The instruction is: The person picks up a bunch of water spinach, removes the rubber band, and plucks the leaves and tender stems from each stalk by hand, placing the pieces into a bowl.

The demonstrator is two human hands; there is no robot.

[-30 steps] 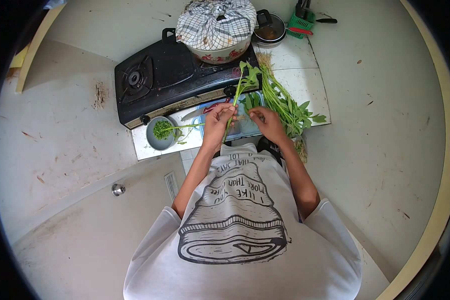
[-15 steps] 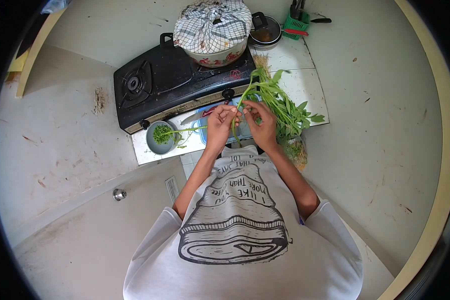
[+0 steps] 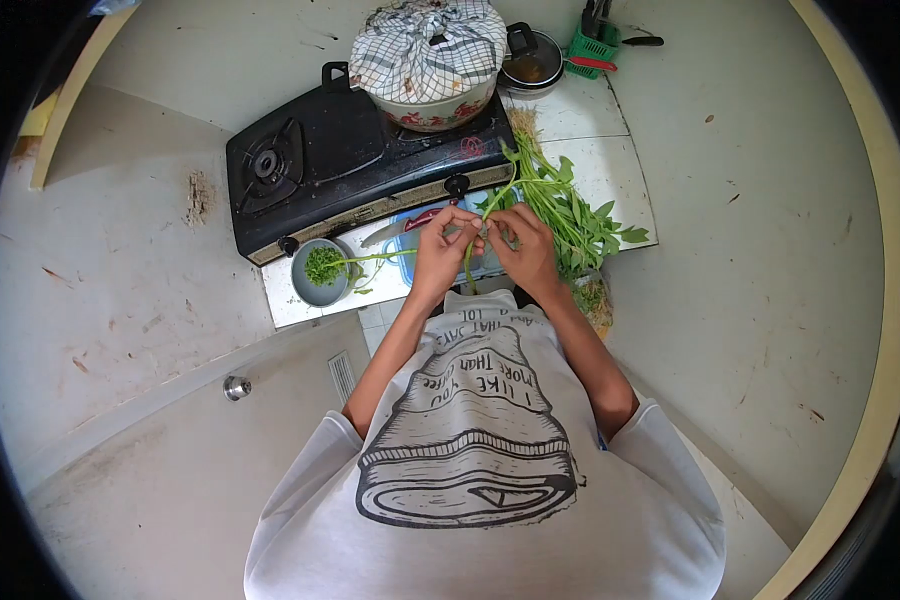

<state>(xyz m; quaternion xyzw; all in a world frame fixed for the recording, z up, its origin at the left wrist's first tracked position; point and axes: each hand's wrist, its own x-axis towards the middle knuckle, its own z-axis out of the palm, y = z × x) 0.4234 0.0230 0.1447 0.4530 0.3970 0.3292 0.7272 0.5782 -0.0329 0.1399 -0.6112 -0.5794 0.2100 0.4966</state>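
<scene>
My left hand (image 3: 446, 250) is closed around a green leafy stem (image 3: 470, 262), whose lower end hangs toward my shirt. Fingertips of my right hand (image 3: 526, 248) pinch at the same stem, close against the left fingers; the exact contact point is hidden. Beneath both hands lies a blue tray (image 3: 406, 268). A knife (image 3: 395, 230) with a dark red handle rests at the tray's back left. To the right spreads a bunch of leafy greens (image 3: 575, 215). A grey bowl (image 3: 320, 292) at the left holds chopped-looking green bits, with a long stem lying from it toward my left hand.
Behind the tray stands a black two-burner stove (image 3: 340, 165), bearing a floral pot (image 3: 440, 115) topped by a checked cloth (image 3: 425, 50). A small pan (image 3: 535, 65) and a green basket (image 3: 592, 45) of utensils are at the back right. Walls close in on both sides.
My right fingers have come down and closed in on the stem beside my left fingers. The stem's upper part has shifted slightly lower and to the right.
</scene>
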